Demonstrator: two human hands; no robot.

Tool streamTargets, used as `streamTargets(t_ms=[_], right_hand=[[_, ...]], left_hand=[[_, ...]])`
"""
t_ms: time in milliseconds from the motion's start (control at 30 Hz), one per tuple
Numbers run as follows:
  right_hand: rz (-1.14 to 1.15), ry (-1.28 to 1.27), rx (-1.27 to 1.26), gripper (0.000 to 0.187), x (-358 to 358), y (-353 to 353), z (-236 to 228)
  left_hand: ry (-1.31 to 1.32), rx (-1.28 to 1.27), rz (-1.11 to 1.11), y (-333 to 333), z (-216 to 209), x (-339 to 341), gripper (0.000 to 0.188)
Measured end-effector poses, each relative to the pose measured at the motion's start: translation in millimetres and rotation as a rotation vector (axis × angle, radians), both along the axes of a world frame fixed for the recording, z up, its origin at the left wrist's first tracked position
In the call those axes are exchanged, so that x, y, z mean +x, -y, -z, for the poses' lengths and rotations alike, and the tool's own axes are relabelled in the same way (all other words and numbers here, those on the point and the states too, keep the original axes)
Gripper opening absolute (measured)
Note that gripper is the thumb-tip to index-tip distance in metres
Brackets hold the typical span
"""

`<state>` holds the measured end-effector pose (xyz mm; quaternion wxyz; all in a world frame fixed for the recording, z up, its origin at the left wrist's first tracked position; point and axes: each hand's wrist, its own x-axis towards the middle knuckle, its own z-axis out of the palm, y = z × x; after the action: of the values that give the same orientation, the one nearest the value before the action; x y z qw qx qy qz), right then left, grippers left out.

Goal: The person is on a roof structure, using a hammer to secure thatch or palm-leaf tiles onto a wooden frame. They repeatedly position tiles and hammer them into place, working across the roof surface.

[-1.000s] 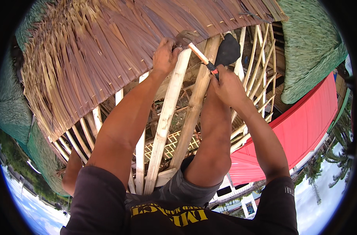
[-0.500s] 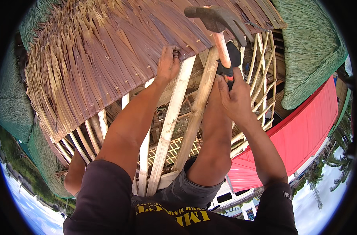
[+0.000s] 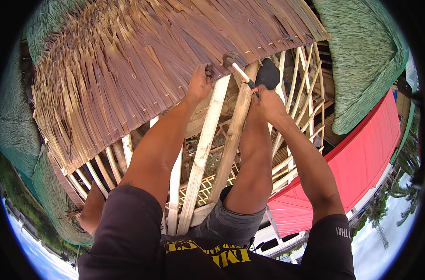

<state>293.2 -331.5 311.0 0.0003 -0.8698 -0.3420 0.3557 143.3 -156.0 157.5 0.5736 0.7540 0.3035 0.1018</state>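
My right hand (image 3: pixel 270 102) is wrapped round the black and red grip of a claw hammer (image 3: pixel 241 73). The hammer's dark head lies at the lower edge of the brown palm-leaf thatch (image 3: pixel 142 65), above the upper end of a pale wooden rafter (image 3: pixel 205 144). Just left of that rafter, my left hand (image 3: pixel 200 84) has its fingers curled together at the thatch edge. Whatever those fingers pinch, if anything, is too small to make out. To the right of the pale rafter runs a thicker, rounder pole (image 3: pixel 236 130).
My bare leg (image 3: pixel 252 163) stretches up beside the round pole, ending in a dark shoe (image 3: pixel 267 73). Gaps between the rafters open onto a lower level. Thin battens (image 3: pixel 310 88) form a lattice at right, near a red metal roof (image 3: pixel 352 163) and green thatch (image 3: pixel 364 60).
The hammer has swung down and to the left, its head going from high above my right hand to the thatch edge. My left hand stays almost in place.
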Motion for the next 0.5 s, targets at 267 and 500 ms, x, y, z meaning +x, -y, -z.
streamTargets(t_ms=[267,500], right_hand=[[0.818,-0.735,0.34,0.024,-40.1,-13.0,1.1],[0.809,-0.869,0.194,0.029,-78.4,-21.7,-26.6]], left_hand=[[0.083,-0.393,-0.027,72.0,-111.6,-46.1,0.027],[0.196,-0.572,-0.44,98.2,-126.0,-76.3,0.011]])
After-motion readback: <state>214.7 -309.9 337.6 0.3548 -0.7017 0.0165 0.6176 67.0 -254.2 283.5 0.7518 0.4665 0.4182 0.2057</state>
